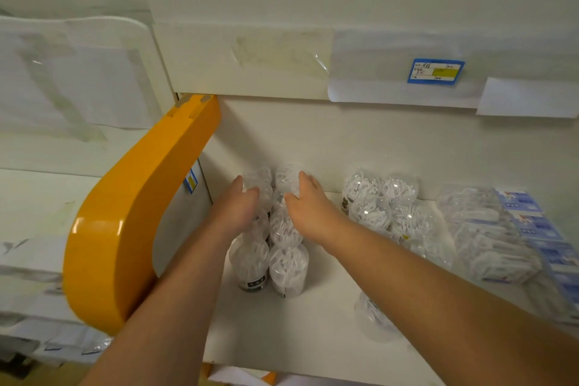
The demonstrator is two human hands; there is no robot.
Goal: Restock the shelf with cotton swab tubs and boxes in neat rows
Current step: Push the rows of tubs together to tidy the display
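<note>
Beneath both hands, rear tubs blur indistinctly.

Two rows of tubs on the shelf at left, running near to far, left hand and right hand over their far end, second tub cluster right of them, boxes farther right, curved divider left of all.
</note>
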